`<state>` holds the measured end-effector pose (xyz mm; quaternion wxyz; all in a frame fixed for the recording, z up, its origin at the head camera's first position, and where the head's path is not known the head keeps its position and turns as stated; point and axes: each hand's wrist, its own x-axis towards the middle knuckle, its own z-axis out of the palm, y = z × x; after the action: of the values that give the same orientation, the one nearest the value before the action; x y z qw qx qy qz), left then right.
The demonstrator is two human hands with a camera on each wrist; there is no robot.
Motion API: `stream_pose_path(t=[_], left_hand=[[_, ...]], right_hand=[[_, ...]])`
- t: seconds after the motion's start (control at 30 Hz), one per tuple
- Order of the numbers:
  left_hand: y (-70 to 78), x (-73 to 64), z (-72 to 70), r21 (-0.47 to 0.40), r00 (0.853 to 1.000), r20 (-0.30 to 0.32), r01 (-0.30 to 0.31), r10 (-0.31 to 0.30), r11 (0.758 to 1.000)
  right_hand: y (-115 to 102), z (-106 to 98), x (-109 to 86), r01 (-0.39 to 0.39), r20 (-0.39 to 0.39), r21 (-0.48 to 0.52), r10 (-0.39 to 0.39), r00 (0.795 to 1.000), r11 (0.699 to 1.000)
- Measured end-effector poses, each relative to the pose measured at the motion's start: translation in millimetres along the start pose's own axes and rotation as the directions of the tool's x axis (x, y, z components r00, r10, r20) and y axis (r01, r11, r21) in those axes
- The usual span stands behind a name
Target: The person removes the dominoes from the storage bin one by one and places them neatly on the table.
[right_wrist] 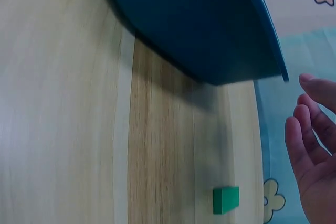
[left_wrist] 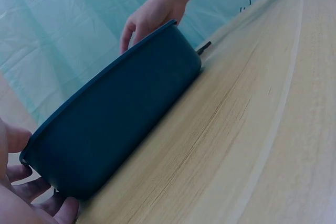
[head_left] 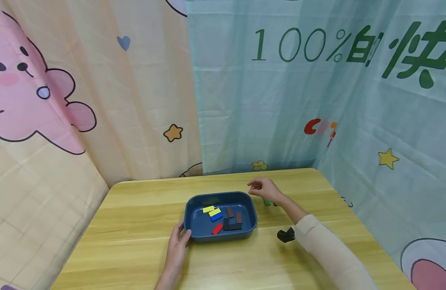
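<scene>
A dark blue tray [head_left: 224,240] with rounded corners stands on the table. In it lie two yellow blocks [head_left: 208,209], a blue block [head_left: 217,217], a red block [head_left: 217,229], two brown blocks [head_left: 239,218] and two black blocks [head_left: 235,226]. My left hand [head_left: 177,243] grips the tray's near left corner, thumb at the rim and fingers against the outer wall. Over the far right corner hovers my right hand [head_left: 264,190], fingers loosely bent and holding nothing. A green block [right_wrist: 226,200] lies on the table below it.
Beside the green block is a small dark piece [head_left: 275,204], partly hidden by the right forearm. A black camera [head_left: 286,235] sits at the right wrist. The wooden table [head_left: 143,225] is bordered behind and at its sides by printed curtains [head_left: 244,121].
</scene>
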<state>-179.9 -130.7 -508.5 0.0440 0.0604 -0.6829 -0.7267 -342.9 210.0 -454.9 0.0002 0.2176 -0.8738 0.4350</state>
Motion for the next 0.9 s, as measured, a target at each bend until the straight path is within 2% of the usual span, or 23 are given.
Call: stream_pose_path(t=[0.2, 0.47, 0.77, 0.9], left_hand=[[-0.8, 2.0, 1.5, 0.008, 1.000, 0.006, 0.004, -0.004, 1.000], [-0.2, 3.3, -1.0, 0.023, 1.000, 0.002, 0.010, -0.010, 1.000], [-2.1, 4.5, -1.6, 0.036, 1.000, 0.012, 0.025, -0.025, 0.999], [-1.6, 5.3, -1.2, 0.030, 1.000, 0.013, 0.017, -0.017, 0.999]], right_hand=[[-6, 10, 7.3, 0.023, 0.037, 0.006, -0.023, 0.999, 1.000], [-22, 16, 18.9, 0.090, 0.064, -0.039, -0.087, 0.994, 0.995], [-38, 22, 30.4, 0.148, 0.128, -0.077, -0.137, 0.982, 0.986], [-47, 26, 38.8, 0.191, 0.166, -0.108, -0.172, 0.971, 0.976]])
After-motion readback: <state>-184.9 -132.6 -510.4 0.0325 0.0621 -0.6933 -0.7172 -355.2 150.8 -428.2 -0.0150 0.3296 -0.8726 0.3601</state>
